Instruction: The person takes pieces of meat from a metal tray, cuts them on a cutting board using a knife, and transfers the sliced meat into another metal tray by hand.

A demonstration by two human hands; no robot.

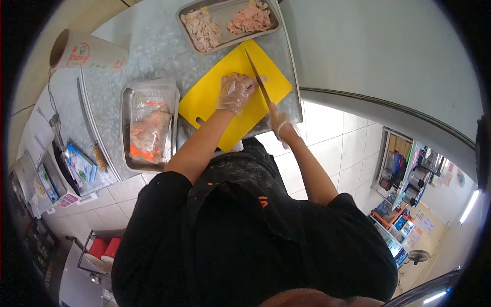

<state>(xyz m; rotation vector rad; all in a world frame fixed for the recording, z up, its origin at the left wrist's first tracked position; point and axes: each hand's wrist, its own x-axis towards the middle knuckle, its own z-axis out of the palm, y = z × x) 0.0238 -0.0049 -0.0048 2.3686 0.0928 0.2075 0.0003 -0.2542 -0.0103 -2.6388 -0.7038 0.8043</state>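
Observation:
A yellow cutting board (pixel 204 97) lies at an angle on the counter. My left hand (pixel 238 92), in a clear plastic glove, is curled down over a piece of raw meat on it, mostly hidden under the fingers. A bit of pink meat (pixel 264 79) shows beside the blade. My right hand (pixel 280 125), also gloved, grips the handle of a long knife (pixel 259 79). The blade crosses the board just right of my left fingertips, its tip pointing to the far edge.
Behind the board, a metal tray (pixel 223 20) carries two piles of cut meat (pixel 249 19). Left of the board, another metal tray (pixel 125 110) holds bagged raw meat (pixel 150 130). A paper cylinder (pixel 89 50) stands farther left. The wall (pixel 378 56) borders the counter's right side.

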